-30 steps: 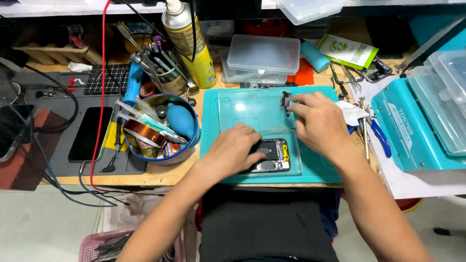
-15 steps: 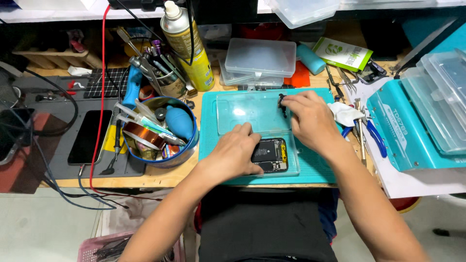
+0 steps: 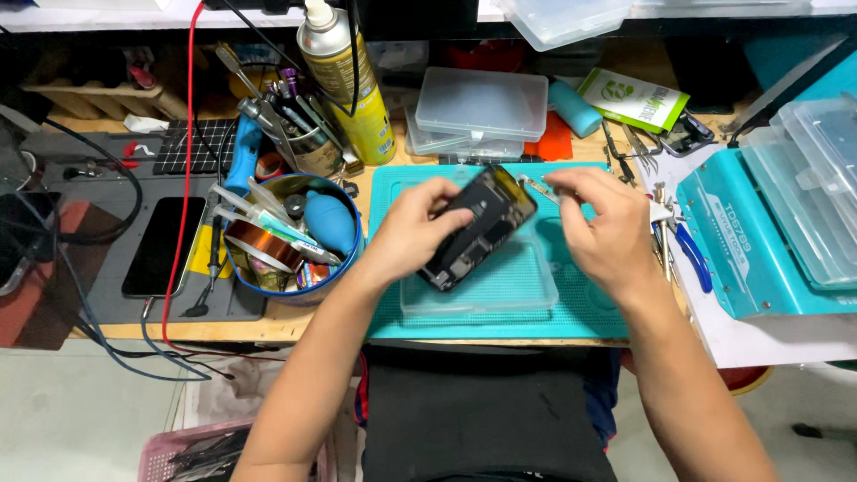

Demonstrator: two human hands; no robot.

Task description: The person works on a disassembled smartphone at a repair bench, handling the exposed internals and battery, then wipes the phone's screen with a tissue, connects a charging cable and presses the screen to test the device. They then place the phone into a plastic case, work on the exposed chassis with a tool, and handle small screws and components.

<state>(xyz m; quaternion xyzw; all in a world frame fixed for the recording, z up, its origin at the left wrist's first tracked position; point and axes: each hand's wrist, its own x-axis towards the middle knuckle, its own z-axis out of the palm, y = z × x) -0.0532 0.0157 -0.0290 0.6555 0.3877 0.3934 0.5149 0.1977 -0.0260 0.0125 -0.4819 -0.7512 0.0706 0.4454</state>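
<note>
Both hands busy: our left hand (image 3: 412, 234) grips the opened phone (image 3: 478, 228) firmly; right hand (image 3: 600, 228) pinches tweezers (image 3: 538, 186), so we'd better go gently.

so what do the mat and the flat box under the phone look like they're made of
Mat: teal, matte, no glare, probably silicone or rubber. Flat box: clear, glossy plastic; the teal shows through it. The left hand holds the phone above it.

Opened phone (image 3: 478, 228) between both hands (image 3: 411, 232)
</note>
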